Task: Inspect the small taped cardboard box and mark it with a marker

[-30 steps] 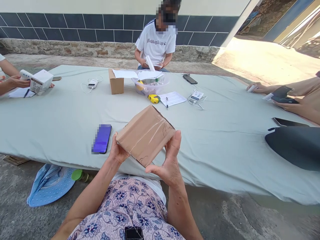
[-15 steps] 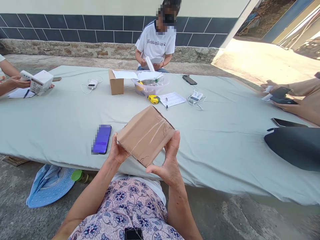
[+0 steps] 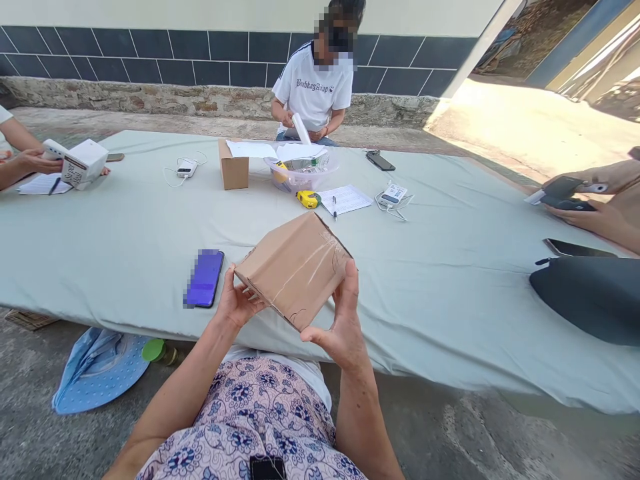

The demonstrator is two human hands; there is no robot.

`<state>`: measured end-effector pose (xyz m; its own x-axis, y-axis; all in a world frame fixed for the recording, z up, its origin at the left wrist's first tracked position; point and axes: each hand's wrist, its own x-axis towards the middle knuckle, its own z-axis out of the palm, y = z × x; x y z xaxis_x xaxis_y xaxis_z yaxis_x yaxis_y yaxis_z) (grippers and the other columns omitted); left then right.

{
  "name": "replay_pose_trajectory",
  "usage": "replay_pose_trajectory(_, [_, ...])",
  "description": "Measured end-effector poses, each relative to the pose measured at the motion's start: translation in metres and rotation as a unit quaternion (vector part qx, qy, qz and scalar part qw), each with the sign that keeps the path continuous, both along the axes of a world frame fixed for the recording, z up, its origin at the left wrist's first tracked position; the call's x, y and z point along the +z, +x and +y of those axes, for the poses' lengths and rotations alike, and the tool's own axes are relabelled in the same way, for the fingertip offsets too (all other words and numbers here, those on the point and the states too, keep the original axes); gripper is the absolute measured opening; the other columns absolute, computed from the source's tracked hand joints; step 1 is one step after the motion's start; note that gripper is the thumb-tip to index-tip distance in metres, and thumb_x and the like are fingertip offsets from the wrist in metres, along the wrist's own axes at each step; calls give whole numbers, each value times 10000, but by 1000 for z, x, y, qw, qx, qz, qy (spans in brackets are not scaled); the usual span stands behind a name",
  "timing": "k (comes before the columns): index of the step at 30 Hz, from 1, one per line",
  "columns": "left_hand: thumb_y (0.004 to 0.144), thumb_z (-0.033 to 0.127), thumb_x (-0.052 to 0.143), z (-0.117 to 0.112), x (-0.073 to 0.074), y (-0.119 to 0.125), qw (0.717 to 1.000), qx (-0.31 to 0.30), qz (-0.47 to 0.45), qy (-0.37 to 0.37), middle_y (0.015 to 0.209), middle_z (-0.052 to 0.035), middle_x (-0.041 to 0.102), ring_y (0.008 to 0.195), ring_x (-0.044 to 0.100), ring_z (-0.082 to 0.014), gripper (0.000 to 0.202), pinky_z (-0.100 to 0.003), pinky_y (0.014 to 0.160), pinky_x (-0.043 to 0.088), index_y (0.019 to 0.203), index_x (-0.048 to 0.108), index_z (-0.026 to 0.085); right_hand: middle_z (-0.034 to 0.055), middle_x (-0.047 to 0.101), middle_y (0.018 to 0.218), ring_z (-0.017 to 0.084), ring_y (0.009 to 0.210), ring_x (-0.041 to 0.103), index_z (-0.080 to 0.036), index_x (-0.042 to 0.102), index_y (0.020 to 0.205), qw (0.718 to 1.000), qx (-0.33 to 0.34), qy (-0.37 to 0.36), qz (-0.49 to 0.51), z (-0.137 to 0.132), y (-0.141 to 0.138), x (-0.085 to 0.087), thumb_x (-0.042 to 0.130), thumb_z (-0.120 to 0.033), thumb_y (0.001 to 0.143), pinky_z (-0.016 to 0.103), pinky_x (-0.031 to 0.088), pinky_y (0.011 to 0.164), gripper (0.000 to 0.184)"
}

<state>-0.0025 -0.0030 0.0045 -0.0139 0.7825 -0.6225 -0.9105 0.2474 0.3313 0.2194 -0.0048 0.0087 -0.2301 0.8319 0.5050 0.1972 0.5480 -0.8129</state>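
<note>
I hold a taped brown cardboard box (image 3: pixel 295 267) tilted above the near edge of a pale green covered table (image 3: pixel 125 227). My left hand (image 3: pixel 234 303) grips its lower left corner, fingers curled underneath. My right hand (image 3: pixel 340 323) clasps its lower right side, thumb up along the edge. A phone with a purple screen (image 3: pixel 204 277) lies flat just left of my left hand.
A person in a white shirt (image 3: pixel 313 87) sits across, behind a small cardboard box (image 3: pixel 233 165), a clear tub (image 3: pixel 300 170), a yellow tape measure (image 3: pixel 307 198) and papers (image 3: pixel 346 198). Other people's hands work at the left (image 3: pixel 30 162) and right (image 3: pixel 590 210). A dark bag (image 3: pixel 590 297) lies right.
I have tipped the box slightly, its near edge dropping and its right side turning toward me. The hand of the person at the right has lifted with a dark device.
</note>
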Motion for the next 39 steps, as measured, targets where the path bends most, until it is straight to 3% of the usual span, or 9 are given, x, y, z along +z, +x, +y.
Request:
replay_pose_trajectory(4, [967,630,508,1,7,3,997,19,35,-71,913,-106,596,846,666,-282,507,-504,787,640,1170,558,169,131,118,1758,398,1608,200,-364,204,1652,999,-21,-7,24,0,-3,1,745,-778,752,657,338,1226,1129])
replay_pose_trajectory(8, [953,593,568,-2,10,10,997,0,42,-57,1014,-140,595,1004,675,-337,499,-575,849,634,1215,539,170,156,457,1610,314,1444,518,-281,499,1507,987,-82,-55,130,0,-8,4,593,-569,985,521,531,1100,604])
replay_pose_trajectory(11, [944,530,613,-5,8,15,998,-7,61,-25,1051,-133,596,1029,673,-334,412,-589,885,628,1193,572,204,152,609,1452,280,1308,622,-226,622,1358,966,-174,-67,179,2,-10,5,566,-520,1007,479,572,1032,461])
replay_pose_trajectory(15, [845,440,768,-8,5,19,988,21,125,86,1028,-73,621,939,675,-266,376,-539,883,633,1134,611,258,149,635,1387,260,1206,662,-209,628,1310,955,-206,-76,198,5,-8,3,593,-559,976,457,572,1000,485])
replay_pose_trajectory(20, [633,436,946,-11,2,13,957,0,210,201,1125,-27,668,926,644,-185,679,-365,827,589,1204,607,291,154,581,1422,285,1220,631,-234,552,1395,961,-167,-39,217,9,-6,0,692,-680,850,396,600,888,718])
replay_pose_trajectory(24, [631,542,922,-10,-7,6,947,-82,239,199,1242,-68,667,971,639,-205,769,-354,816,547,1282,598,291,152,556,1431,316,1268,593,-227,593,1343,963,-196,-43,178,10,-1,3,753,-655,808,403,600,888,703])
replay_pose_trajectory(29, [676,677,829,-8,-17,0,939,-170,234,187,1131,-77,692,895,637,-216,688,-350,745,532,1197,646,266,134,604,1318,330,1336,546,-231,664,1251,959,-236,-40,154,9,4,9,706,-643,850,481,561,1002,577])
replay_pose_trajectory(34, [677,756,787,-7,-18,-2,937,-220,193,190,1044,-44,683,799,663,-204,702,-347,666,557,1177,639,286,121,610,1350,297,1335,568,-254,706,1240,956,-238,8,170,8,2,10,669,-546,922,488,513,1088,433])
replay_pose_trajectory(39, [747,760,739,-6,-17,-3,940,-260,133,178,1067,-61,691,799,702,-232,676,-388,632,604,1208,631,278,121,588,1445,291,1341,580,-277,631,1383,959,-211,-18,185,11,0,5,576,-531,983,500,500,1110,477])
